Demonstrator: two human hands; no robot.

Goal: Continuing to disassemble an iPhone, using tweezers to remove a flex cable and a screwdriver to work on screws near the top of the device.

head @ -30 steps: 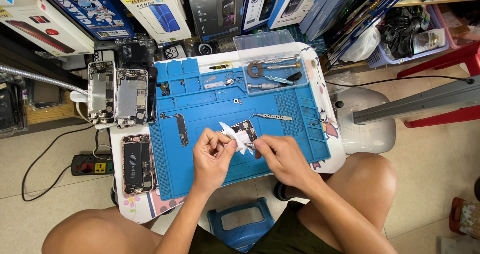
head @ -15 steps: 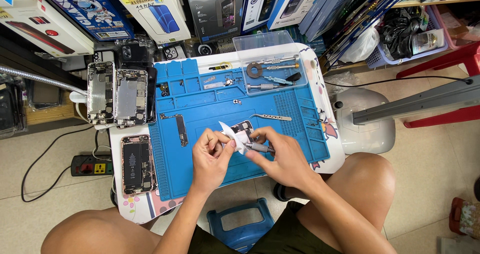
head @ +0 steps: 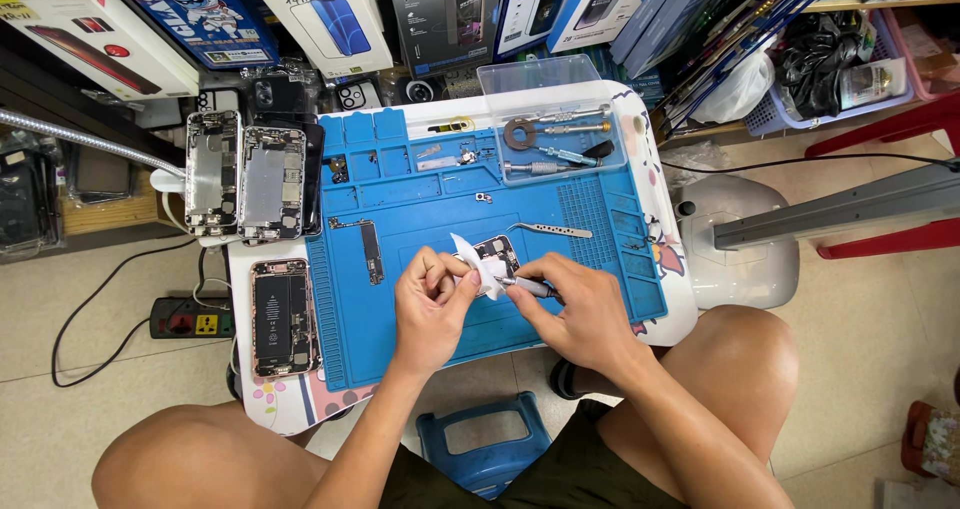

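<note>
On the blue repair mat (head: 600,219), my left hand (head: 428,309) pinches a white wipe (head: 482,269) over a small dark circuit board (head: 498,251). My right hand (head: 575,309) grips a thin metal tool (head: 525,286), its tip at the wipe. The two hands nearly touch above the mat's front middle. A long narrow logic board (head: 370,249) lies to the left of my left hand, and silver tweezers (head: 555,230) lie just beyond my right hand.
Three opened phone bodies (head: 245,184) lie at the table's left. A clear tray of screwdrivers (head: 560,139) sits at the mat's far edge. Boxes line the back, a power strip (head: 190,319) lies on the floor, and a blue stool (head: 485,444) stands between my knees.
My right hand has shifted slightly left, closer to the left hand, bringing the tool tip to the wipe. The left hand stays almost in place.
</note>
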